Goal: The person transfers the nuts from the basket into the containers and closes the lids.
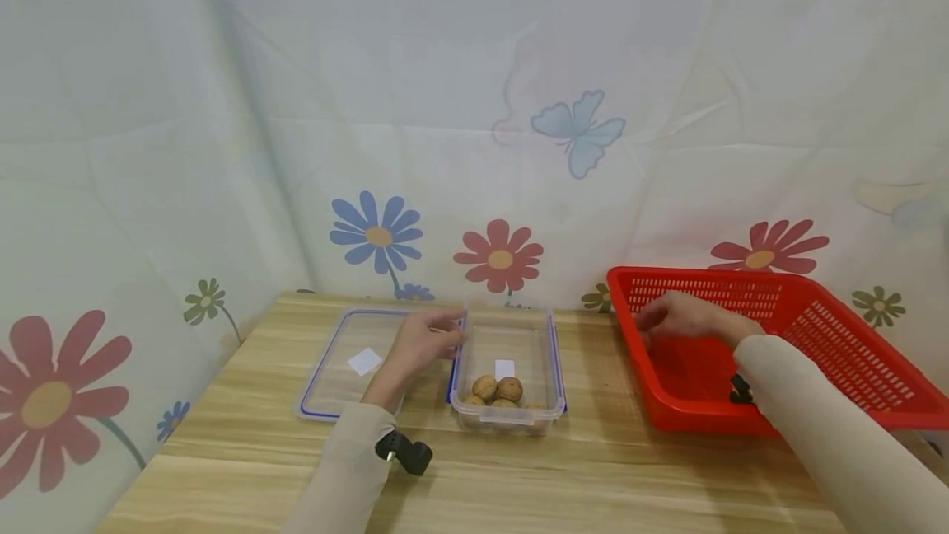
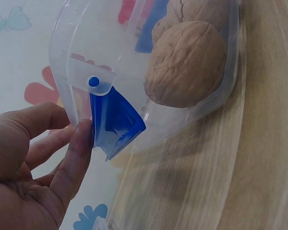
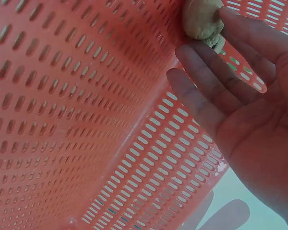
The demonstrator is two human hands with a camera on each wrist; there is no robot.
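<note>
Right hand (image 3: 249,110) touches a walnut (image 3: 200,19) the head view hides.

2 arms reach forward, well apart, in pale sleeves. The left arm (image 1: 343,464) rises from the lower edge of the head view, leaning right; the left wrist (image 1: 383,392) shows bare, and the left grip (image 1: 424,344) points right, fingers (image 2: 74,165) gently bent. The right arm (image 1: 834,427) slants in from the lower right; the right grip (image 1: 685,320) points left, fingers (image 3: 209,88) slightly curved, palm (image 3: 261,141) visible in the right wrist view.
</note>
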